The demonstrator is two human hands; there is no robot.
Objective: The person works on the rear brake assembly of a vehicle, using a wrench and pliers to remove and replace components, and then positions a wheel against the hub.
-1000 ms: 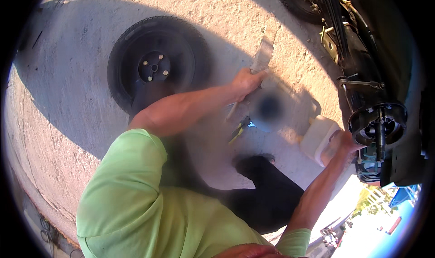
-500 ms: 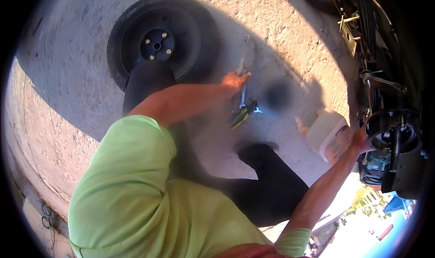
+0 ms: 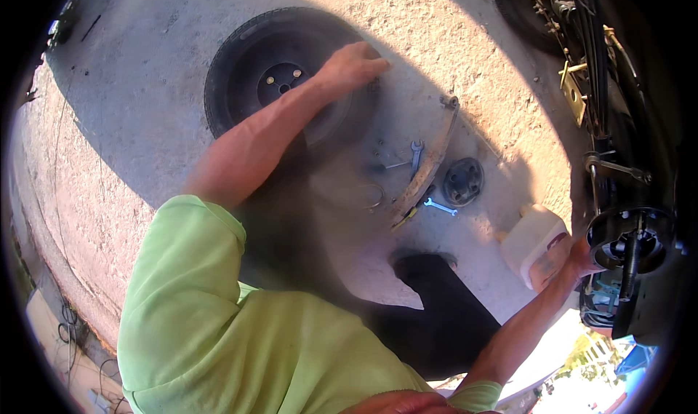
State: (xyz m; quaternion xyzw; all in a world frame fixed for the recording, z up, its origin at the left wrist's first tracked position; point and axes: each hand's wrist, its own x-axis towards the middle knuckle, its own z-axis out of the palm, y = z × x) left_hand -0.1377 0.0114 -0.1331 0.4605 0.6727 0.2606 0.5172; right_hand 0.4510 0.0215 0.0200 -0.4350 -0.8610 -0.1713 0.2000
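My left hand [image 3: 355,66] is at the right edge of a black wheel [image 3: 224,86] lying flat, its fingers bent over the tyre. Whatever they hold, if anything, is hidden. Right of the wheel, a long, curved, rusty metal strip [image 3: 434,154] with a bracket at its far end lies on the ground. Around it are an open-ended wrench [image 3: 416,152], another wrench [image 3: 440,207] and yellow-and-black handles [image 3: 407,214], partly covered. A dark round metal plate with holes [image 3: 463,182] lies beside them. My right hand [image 3: 579,258] touches the dark round hub [image 3: 601,248] of the vehicle; its fingers are hidden.
The vehicle's dark underside, with rods and a bracket [image 3: 574,100], runs along the right. A pale plastic jug [image 3: 533,241] stands beside my right forearm. Gold-coloured nuts [image 3: 270,80] show in the wheel's centre. My dark-clad knee [image 3: 436,290] sticks out over the rough ground.
My left hand has let go of the metal strip, which now lies across the tools, and has moved up to the tyre's edge. The right hand stays at the hub. The view has turned slightly.
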